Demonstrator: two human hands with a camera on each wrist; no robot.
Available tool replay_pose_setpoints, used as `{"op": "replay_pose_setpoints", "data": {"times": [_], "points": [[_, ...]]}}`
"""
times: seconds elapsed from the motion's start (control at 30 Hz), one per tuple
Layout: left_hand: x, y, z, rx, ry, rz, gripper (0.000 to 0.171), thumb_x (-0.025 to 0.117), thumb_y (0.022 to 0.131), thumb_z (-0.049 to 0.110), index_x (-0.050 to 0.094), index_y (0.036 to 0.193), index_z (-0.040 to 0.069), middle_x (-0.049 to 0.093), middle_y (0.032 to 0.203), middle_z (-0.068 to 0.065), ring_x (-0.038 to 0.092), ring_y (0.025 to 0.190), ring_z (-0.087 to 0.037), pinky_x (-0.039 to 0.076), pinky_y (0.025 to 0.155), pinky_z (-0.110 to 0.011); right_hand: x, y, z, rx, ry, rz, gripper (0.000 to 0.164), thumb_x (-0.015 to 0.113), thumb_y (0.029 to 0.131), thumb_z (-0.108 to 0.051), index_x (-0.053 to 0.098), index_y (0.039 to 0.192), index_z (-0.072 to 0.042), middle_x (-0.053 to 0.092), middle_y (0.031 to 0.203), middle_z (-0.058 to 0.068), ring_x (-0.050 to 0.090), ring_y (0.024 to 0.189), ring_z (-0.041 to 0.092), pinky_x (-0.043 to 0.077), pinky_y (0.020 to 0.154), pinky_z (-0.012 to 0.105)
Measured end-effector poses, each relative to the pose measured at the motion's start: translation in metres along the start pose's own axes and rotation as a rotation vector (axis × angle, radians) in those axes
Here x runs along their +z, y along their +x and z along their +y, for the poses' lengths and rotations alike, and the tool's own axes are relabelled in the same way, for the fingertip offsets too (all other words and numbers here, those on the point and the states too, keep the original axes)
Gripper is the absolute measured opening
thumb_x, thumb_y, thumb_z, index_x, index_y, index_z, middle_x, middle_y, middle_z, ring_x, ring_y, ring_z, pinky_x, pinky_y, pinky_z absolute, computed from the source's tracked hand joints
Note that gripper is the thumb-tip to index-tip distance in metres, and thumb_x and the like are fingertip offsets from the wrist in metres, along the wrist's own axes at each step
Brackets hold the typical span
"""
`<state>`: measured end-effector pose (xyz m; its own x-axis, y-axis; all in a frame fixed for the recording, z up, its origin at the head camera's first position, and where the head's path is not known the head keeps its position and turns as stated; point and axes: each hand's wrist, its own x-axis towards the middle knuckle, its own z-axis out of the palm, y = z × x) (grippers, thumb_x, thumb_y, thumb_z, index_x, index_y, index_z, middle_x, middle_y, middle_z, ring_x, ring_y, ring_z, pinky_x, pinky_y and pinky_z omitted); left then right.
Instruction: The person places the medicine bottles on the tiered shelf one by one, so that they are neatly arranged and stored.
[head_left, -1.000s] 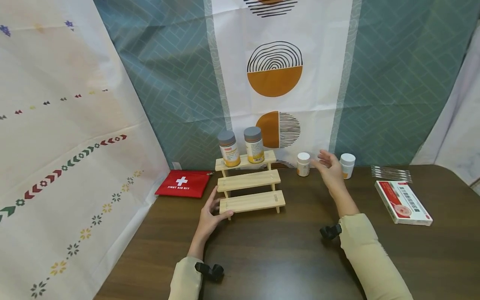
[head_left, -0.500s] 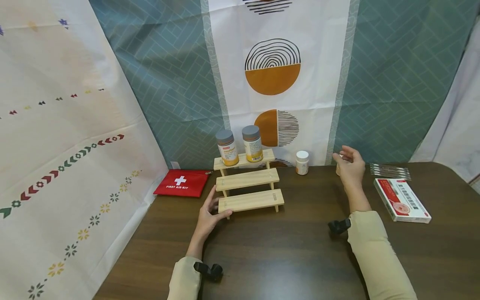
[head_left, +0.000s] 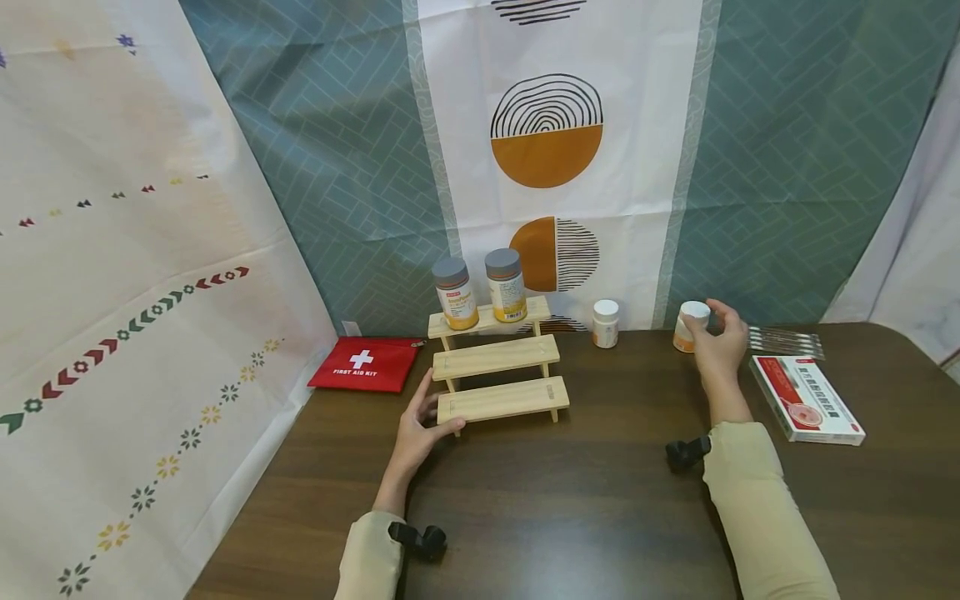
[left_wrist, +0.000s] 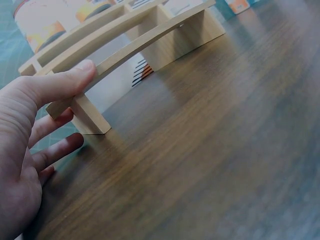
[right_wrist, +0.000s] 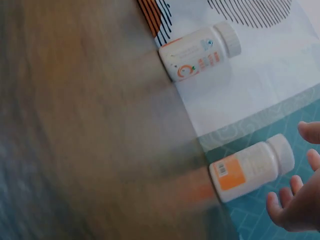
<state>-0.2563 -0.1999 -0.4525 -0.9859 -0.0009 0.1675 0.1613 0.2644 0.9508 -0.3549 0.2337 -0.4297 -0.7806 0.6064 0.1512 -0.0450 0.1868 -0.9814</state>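
Note:
My left hand (head_left: 415, 435) grips the left end of a three-step wooden display stand (head_left: 502, 401). Its thumb lies on top of the lowest step, as the left wrist view also shows, with fingertips below the board. Two grey-lidded bottles with yellow bases, the left bottle (head_left: 459, 307) and the right bottle (head_left: 507, 297), stand on the top step. At the back right, my right hand (head_left: 722, 354) is beside a white pill bottle (right_wrist: 250, 170) with an orange label. In the right wrist view its fingers are spread near the cap, with a gap to the bottle.
Another white pill bottle (head_left: 605, 325) stands between the stand and the right hand. A red first aid pouch (head_left: 366, 364) lies left of the stand. At right lie a packet of cotton swabs (head_left: 786, 342) and a red-and-white medicine box (head_left: 808, 400). Patterned cloth (head_left: 795, 167) hangs behind the table.
My right hand has moved right, from between the two white bottles, past the right one, to that bottle's right side. The left hand keeps its grip on the stand.

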Motion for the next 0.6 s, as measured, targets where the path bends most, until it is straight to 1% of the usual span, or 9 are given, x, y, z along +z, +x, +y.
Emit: {"op": "replay_pose_setpoints", "data": {"times": [0.03, 0.1, 0.2, 0.3, 0.37, 0.43, 0.5, 0.6], "points": [[0.000, 0.000, 0.000, 0.001, 0.000, 0.001, 0.097, 0.080, 0.076, 0.002, 0.028, 0.155, 0.023, 0.061, 0.130, -0.023, 0.059, 0.102, -0.027, 0.046, 0.090, -0.033, 0.000, 0.001, 0.002, 0.006, 0.001, -0.012, 0.051, 0.066, 0.091, -0.017, 0.051, 0.139, -0.008, 0.044, 0.139, 0.012, 0.037, 0.120, 0.020, 0.030, 0.090, 0.022], [0.000, 0.000, -0.001, 0.000, -0.001, 0.003, 0.097, 0.081, 0.076, 0.002, 0.029, 0.155, 0.023, 0.062, 0.129, -0.023, 0.059, 0.101, -0.025, 0.046, 0.089, -0.032, -0.001, 0.003, 0.006, 0.026, -0.003, -0.045, 0.054, 0.064, 0.093, -0.017, 0.047, 0.143, -0.010, 0.042, 0.146, 0.015, 0.037, 0.123, 0.022, 0.031, 0.089, 0.021], [0.000, 0.000, -0.001, 0.000, 0.005, 0.004, 0.097, 0.081, 0.076, 0.002, 0.028, 0.155, 0.022, 0.062, 0.129, -0.023, 0.060, 0.099, -0.021, 0.046, 0.089, -0.031, -0.003, 0.005, 0.010, 0.068, -0.009, -0.103, 0.058, 0.061, 0.095, -0.021, 0.042, 0.148, -0.015, 0.039, 0.154, 0.012, 0.037, 0.126, 0.023, 0.033, 0.090, 0.021], [0.000, 0.000, -0.002, 0.000, 0.006, 0.003, 0.097, 0.081, 0.076, 0.002, 0.028, 0.155, 0.022, 0.062, 0.129, -0.023, 0.060, 0.098, -0.020, 0.046, 0.088, -0.031, -0.004, 0.007, 0.013, 0.105, 0.000, -0.156, 0.060, 0.060, 0.096, -0.025, 0.037, 0.151, -0.019, 0.032, 0.159, 0.007, 0.033, 0.134, 0.023, 0.034, 0.099, 0.027], [0.000, 0.000, -0.002, 0.002, 0.009, 0.002, 0.097, 0.081, 0.076, 0.002, 0.028, 0.155, 0.022, 0.062, 0.129, -0.023, 0.060, 0.098, -0.021, 0.046, 0.088, -0.031, -0.005, 0.007, 0.014, 0.120, 0.011, -0.175, 0.061, 0.059, 0.096, -0.025, 0.035, 0.152, -0.020, 0.030, 0.160, 0.006, 0.029, 0.138, 0.024, 0.032, 0.104, 0.033], [0.000, 0.000, -0.002, 0.004, 0.008, 0.002, 0.097, 0.081, 0.076, 0.002, 0.028, 0.155, 0.022, 0.062, 0.129, -0.023, 0.060, 0.098, -0.023, 0.046, 0.089, -0.032, -0.005, 0.008, 0.014, 0.126, 0.017, -0.183, 0.061, 0.059, 0.096, -0.024, 0.034, 0.152, -0.020, 0.028, 0.161, 0.006, 0.028, 0.139, 0.025, 0.032, 0.106, 0.035], [0.000, 0.000, -0.001, 0.005, 0.008, 0.003, 0.097, 0.081, 0.076, 0.002, 0.028, 0.155, 0.022, 0.062, 0.129, -0.023, 0.060, 0.098, -0.024, 0.045, 0.089, -0.033, -0.004, 0.008, 0.014, 0.125, 0.020, -0.180, 0.061, 0.059, 0.096, -0.023, 0.035, 0.151, -0.018, 0.028, 0.160, 0.006, 0.029, 0.138, 0.024, 0.033, 0.104, 0.033], [0.001, 0.001, -0.001, 0.005, 0.005, 0.001, 0.097, 0.081, 0.076, 0.002, 0.028, 0.155, 0.022, 0.061, 0.129, -0.023, 0.060, 0.098, -0.024, 0.045, 0.089, -0.033, -0.003, 0.009, 0.015, 0.115, 0.027, -0.162, 0.060, 0.061, 0.095, -0.021, 0.037, 0.150, -0.015, 0.033, 0.158, 0.008, 0.037, 0.130, 0.019, 0.036, 0.097, 0.026]]}}
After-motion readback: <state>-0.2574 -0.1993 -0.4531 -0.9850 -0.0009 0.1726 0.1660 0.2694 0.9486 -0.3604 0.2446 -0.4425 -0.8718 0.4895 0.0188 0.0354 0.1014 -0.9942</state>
